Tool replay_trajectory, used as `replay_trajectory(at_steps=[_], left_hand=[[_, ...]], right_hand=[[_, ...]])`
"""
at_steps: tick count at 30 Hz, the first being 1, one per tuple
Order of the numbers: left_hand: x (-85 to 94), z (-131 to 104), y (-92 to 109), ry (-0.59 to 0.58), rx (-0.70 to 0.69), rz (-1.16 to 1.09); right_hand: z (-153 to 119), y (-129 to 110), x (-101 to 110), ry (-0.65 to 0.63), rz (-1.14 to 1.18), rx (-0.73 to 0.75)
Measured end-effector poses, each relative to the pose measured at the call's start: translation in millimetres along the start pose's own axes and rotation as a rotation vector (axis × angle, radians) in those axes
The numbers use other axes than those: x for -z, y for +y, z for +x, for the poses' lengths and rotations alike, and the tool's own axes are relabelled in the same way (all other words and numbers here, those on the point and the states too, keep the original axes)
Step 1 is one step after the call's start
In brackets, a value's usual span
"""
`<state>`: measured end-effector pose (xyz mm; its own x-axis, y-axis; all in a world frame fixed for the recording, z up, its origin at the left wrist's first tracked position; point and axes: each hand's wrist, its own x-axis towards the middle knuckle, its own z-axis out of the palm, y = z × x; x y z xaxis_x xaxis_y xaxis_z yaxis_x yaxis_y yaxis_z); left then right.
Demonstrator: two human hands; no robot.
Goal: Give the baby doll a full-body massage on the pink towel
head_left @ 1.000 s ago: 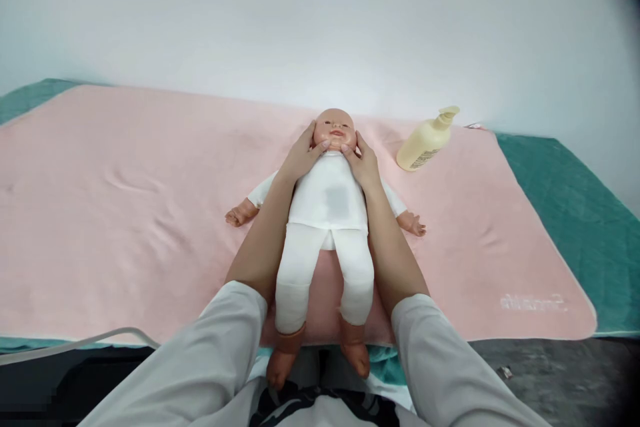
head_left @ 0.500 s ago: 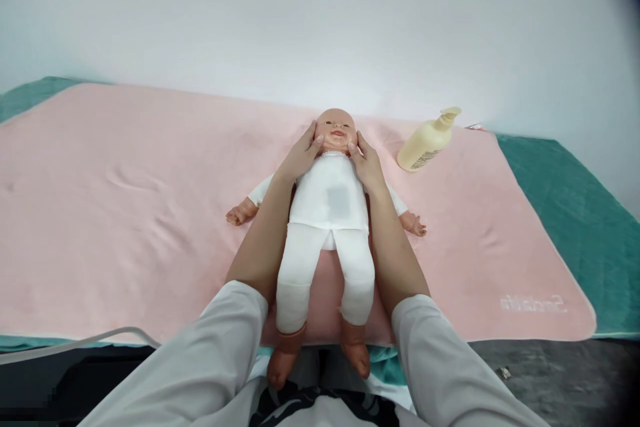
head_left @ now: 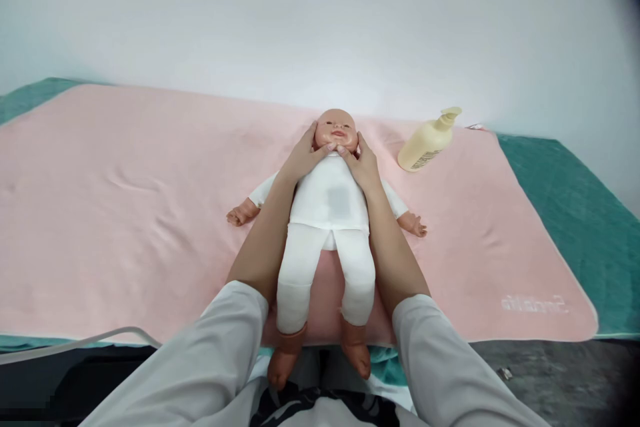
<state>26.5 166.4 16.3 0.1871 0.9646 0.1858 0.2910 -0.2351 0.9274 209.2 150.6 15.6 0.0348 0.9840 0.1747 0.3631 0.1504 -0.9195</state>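
A baby doll (head_left: 329, 203) with a white cloth body lies on its back, head away from me and feet towards me. My left hand (head_left: 306, 153) cups the left side of its head as I see it, the thumb pressed under the chin. On the other side my right hand (head_left: 365, 159) mirrors this, its thumb at the chin close to the left one. The fingers of both hands curve behind the head and are partly hidden. The doll's arms stretch out past my forearms, and its feet overhang the front edge.
The doll lies on a pink mat (head_left: 125, 227), spread over a green cover (head_left: 565, 193). A pale yellow pump bottle (head_left: 427, 145) stands on the mat to the right. Behind rises a white wall (head_left: 300, 20). A pale cable (head_left: 95, 340) runs along the front left edge.
My thumbs have slid inward from the doll's cheeks to beneath its chin and now nearly meet. The doll and the bottle stay in place.
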Motion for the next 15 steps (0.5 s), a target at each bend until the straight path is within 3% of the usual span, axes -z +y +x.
replay_trajectory(at_steps=[15], left_hand=[[-0.2,1.2,-2.3,0.035,-0.016,0.035]], right_hand=[[0.0,-2.8,-2.0,0.040,0.007,-0.005]])
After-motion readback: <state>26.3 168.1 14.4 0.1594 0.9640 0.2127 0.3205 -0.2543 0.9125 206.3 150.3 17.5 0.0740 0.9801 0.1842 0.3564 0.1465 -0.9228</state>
